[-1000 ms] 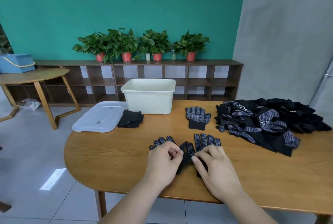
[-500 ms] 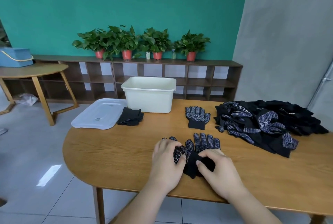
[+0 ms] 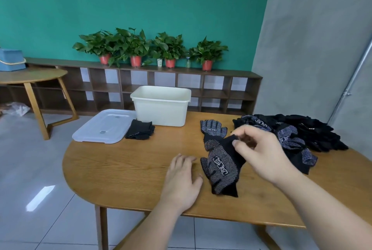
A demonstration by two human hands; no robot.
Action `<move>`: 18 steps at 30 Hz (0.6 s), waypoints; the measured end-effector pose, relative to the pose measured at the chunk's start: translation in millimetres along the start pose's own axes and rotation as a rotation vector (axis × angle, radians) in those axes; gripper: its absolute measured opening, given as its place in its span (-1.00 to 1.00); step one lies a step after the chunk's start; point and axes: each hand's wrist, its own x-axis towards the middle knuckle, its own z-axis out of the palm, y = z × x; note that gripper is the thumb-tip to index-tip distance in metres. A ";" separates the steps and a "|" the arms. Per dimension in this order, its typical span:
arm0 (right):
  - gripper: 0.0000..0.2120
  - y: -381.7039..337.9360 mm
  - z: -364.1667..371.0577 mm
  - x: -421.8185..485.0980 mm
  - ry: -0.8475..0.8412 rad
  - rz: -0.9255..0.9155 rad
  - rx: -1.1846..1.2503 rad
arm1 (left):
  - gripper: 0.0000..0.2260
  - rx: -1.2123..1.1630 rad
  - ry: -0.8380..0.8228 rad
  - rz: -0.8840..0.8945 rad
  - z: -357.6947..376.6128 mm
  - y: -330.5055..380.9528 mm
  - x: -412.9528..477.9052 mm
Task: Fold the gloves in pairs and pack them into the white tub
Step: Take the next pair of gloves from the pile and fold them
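Glove bundle [image 3: 221, 167]: it sat at the front middle of the table [image 3: 124, 165]. Its upper end was lifted off the wood and its lower end rested short of the front edge.
Table edges: the rim curved round on the left and ran nearly straight along the front, close under both my wrists.
Open room: a wide stretch of wood lay left of my left hand [image 3: 181, 181] out to the curved rim. More lay between the hands and the white tub [image 3: 161, 109] at the back.
Right side: a loose glove pile [image 3: 314, 139] crowded the wood just behind my right hand [image 3: 261, 155]. A single flat glove [image 3: 212, 128] lay between pile and tub.
Back left: a clear lid [image 3: 104, 127] lay flat beside the tub, with folded gloves [image 3: 140, 132] against its right edge.
Left hand: it lay palm down on the wood, fingers straight and relaxed, holding nothing, just left of the bundle. I could not tell whether the thumb touched the bundle.
Right hand: it was raised above the table, with thumb and forefinger pinching the bundle's upper end and the other fingers loosely curled.
Bundle's look: it was black knit with white grip dots and a boxed white logo facing up. The pinched end was plain black. I could not tell whether it held one glove or two.
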 end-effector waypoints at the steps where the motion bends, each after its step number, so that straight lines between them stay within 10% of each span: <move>1: -0.78 -2.3 -6.9 5.3 -0.013 0.007 0.012 | -0.51 0.012 -0.016 0.001 -0.3 0.6 -0.2; 13: -0.85 18.5 -32.3 41.1 0.245 -0.174 -0.429 | -0.39 0.177 -0.141 0.045 3.0 3.4 -1.9; 18: -0.79 60.6 22.0 -4.4 0.084 -0.243 -0.583 | -0.34 0.232 -0.205 0.035 1.8 6.4 -2.1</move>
